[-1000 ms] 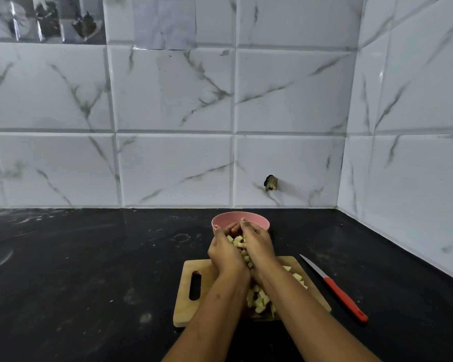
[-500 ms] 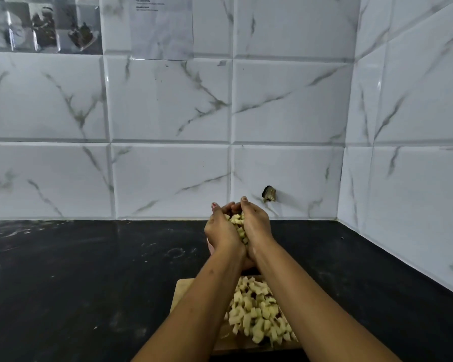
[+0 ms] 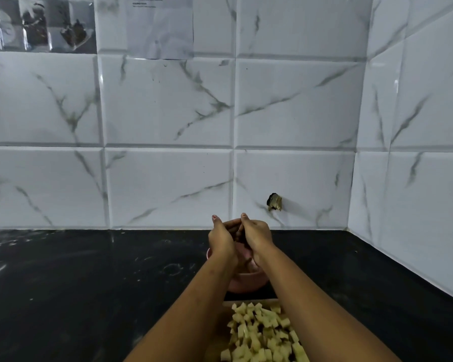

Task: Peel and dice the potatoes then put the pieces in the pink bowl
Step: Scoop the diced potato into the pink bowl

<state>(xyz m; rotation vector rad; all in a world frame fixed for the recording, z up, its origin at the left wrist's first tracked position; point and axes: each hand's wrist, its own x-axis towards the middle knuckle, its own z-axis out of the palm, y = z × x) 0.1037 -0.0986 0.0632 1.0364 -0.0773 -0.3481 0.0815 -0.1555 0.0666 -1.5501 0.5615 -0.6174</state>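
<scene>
1. Potato dice that showed between the cupped palms half a second ago are gone from sight, and the gap between the hands is now dark.
2. Both hands sit at about the same height as before, and more of the pink bowl (image 3: 243, 283) shows below the wrists.
3. The left hand (image 3: 221, 240) is raised over the bowl with its back towards the camera and its thumb pointing up. Its fingers curve loosely inward towards the other hand.
4. The right hand (image 3: 258, 236) mirrors it, thumb upright and fingers loosely bent. The fingertips of the two hands meet at the far side of the cup they form.
5. Neither hand is clenched and neither visibly grips anything. Whether a few dice remain deep in the palms cannot be told.
6. Both forearms reach forward from the bottom edge and converge at the wrists directly above the bowl.
7. The bowl stands on the black counter (image 3: 89, 283), just beyond the far edge of the wooden cutting board (image 3: 259, 301).
8. A heap of potato dice (image 3: 262, 333) lies on the board between the two forearms.
9. Behind the counter rises a white marbled tile wall (image 3: 168, 113).
</scene>
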